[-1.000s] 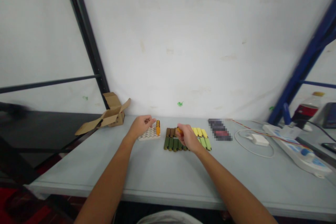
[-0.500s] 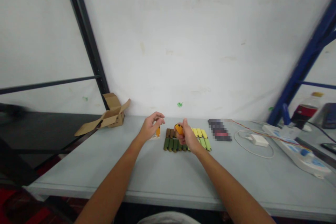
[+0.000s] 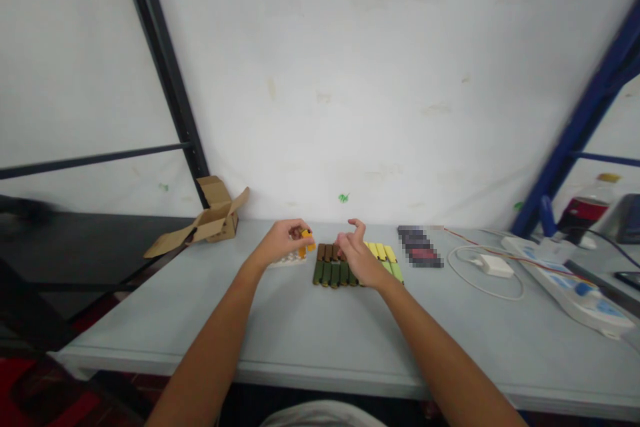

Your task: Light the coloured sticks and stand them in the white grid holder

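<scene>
My left hand (image 3: 281,242) pinches a small orange cylinder cell (image 3: 306,235) just above a white honeycomb holder (image 3: 287,258) on the grey table (image 3: 320,327). Another orange cell (image 3: 301,252) stands in that holder. My right hand (image 3: 356,257) hovers with fingers spread and nothing in it, over rows of lying cells: brown and dark green ones (image 3: 327,268) at the left, yellow and light green ones (image 3: 385,255) at the right.
A torn cardboard box (image 3: 207,222) lies at the back left by a black frame post (image 3: 167,80). To the right are a dark blurred pack (image 3: 419,247), a white charger with cable (image 3: 493,265), a power strip (image 3: 567,282) and a bottle (image 3: 583,210).
The orange cell has passed from my right hand to my left. My left hand closed on it over the holder; my right hand opened.
</scene>
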A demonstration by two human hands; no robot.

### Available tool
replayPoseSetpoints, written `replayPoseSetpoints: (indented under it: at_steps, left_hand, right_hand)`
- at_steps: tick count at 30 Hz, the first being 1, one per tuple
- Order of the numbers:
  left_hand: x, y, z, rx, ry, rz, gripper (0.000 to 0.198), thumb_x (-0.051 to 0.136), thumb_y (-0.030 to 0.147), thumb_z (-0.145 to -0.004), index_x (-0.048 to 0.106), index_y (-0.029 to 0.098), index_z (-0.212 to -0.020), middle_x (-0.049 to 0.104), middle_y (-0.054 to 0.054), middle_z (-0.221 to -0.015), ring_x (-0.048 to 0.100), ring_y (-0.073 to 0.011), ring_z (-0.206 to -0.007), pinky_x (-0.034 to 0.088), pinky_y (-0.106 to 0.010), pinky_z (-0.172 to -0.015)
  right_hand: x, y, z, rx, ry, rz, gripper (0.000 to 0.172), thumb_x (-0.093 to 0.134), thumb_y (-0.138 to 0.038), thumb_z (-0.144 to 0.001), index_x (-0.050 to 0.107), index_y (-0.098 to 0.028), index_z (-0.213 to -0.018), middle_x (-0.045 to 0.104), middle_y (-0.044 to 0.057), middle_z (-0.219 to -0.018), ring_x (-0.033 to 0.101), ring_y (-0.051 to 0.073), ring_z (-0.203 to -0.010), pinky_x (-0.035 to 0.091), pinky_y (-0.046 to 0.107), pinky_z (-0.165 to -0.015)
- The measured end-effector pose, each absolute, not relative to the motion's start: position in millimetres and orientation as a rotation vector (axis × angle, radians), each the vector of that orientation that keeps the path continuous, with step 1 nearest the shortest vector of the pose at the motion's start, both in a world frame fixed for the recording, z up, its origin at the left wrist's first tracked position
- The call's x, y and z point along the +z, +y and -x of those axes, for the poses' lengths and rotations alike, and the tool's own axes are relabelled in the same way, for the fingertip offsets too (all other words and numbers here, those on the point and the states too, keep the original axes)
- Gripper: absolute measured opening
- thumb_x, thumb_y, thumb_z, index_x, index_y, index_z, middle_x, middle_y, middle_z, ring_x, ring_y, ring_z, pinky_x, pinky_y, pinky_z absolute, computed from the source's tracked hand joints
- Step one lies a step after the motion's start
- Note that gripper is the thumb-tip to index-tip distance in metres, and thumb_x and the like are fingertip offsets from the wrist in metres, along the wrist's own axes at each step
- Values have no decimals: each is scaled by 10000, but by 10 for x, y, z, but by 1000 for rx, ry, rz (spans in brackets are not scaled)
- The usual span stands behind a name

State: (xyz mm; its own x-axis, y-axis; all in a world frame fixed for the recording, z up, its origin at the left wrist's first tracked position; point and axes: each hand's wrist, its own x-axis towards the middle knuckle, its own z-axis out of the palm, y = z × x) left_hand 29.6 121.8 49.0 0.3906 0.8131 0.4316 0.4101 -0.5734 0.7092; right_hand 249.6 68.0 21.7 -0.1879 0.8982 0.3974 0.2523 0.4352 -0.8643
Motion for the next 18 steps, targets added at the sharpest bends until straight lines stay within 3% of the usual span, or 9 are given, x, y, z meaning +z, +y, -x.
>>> replayPoseSetpoints:
  at_steps: [6, 18]
  left_hand:
    - [412, 1311, -137, 819, 1121, -2226, 248, 762, 391, -679, 651, 173, -711, 604, 26, -573, 522, -118, -533, 387, -221, -529]
    - [371, 1344, -141, 738, 1288, -2376, 183, 730, 348, -681, 680, 181, -737, 612, 37, -586, 521, -117, -547, 353, -229, -546]
  right_hand:
    - [225, 652, -2519, 735, -1835, 1088, 501, 405, -451, -988, 191, -178, -1350, 543, -11, -838, 567, 193, -776, 417, 342, -796]
    - [250, 580, -2507, 766, -2002, 1088, 486, 343, -439, -1020, 193, -176, -1399, 577, -7, -798, 560, 202, -791, 390, 340, -798]
